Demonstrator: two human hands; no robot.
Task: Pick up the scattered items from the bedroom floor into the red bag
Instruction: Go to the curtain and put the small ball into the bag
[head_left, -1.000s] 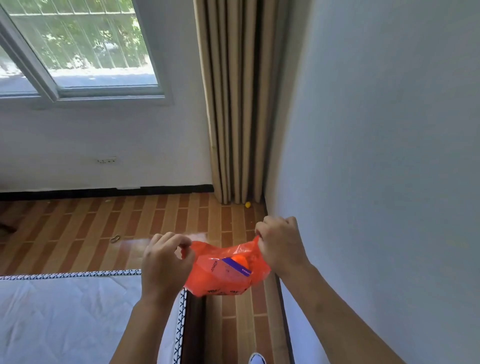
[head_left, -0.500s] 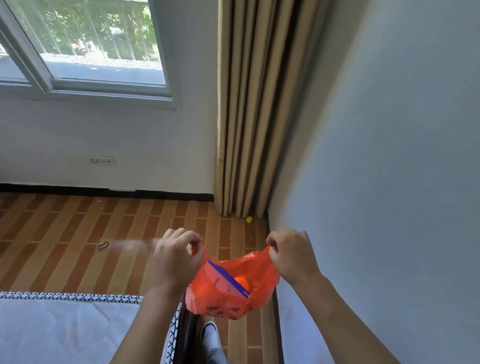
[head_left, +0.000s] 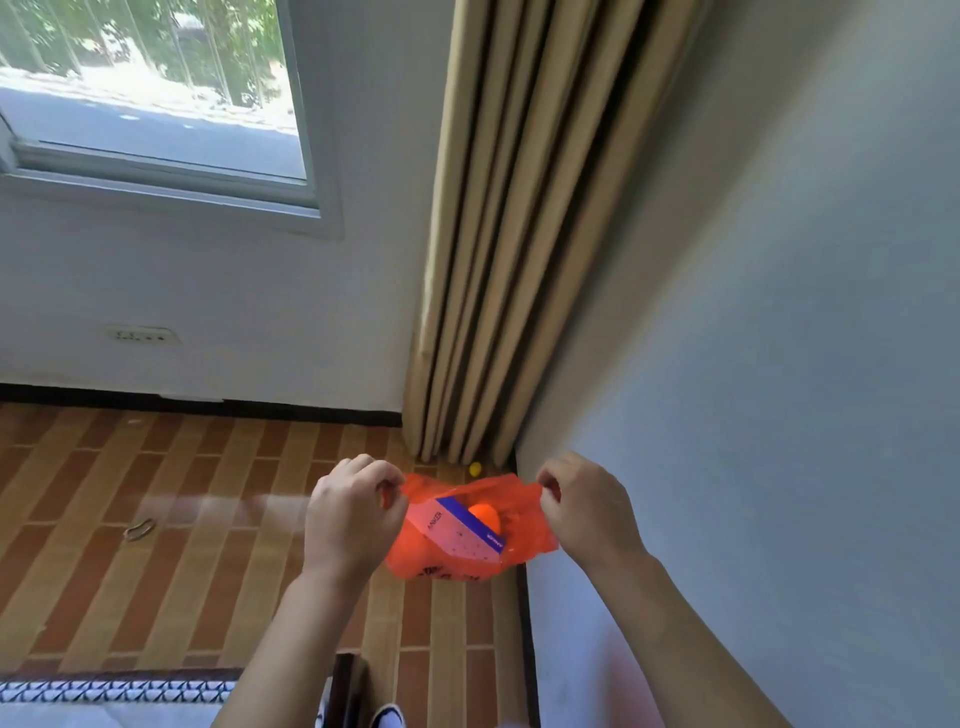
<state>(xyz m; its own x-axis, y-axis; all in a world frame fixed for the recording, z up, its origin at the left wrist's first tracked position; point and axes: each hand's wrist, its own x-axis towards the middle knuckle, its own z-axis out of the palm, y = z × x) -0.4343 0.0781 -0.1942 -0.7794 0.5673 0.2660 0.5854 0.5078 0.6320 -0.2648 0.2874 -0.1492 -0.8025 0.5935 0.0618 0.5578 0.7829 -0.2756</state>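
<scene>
Both hands, left hand (head_left: 353, 512) & right hand (head_left: 589, 506), pinch red bag (head_left: 467, 535) open w/ box (head_left: 460, 527) & ball (head_left: 484, 514) inside; yellow ball (head_left: 475, 469) & ring (head_left: 139, 529) left on floor (head_left: 208, 571).

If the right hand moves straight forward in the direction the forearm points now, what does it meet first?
Probably the foot of the beige curtain in the corner. The right hand, pinching the red bag, points up and left in the picture; the small yellow ball lies near that line, but depth is unclear.

"ANKER" on box (head_left: 460, 530) inside bag (head_left: 415, 558)
</scene>
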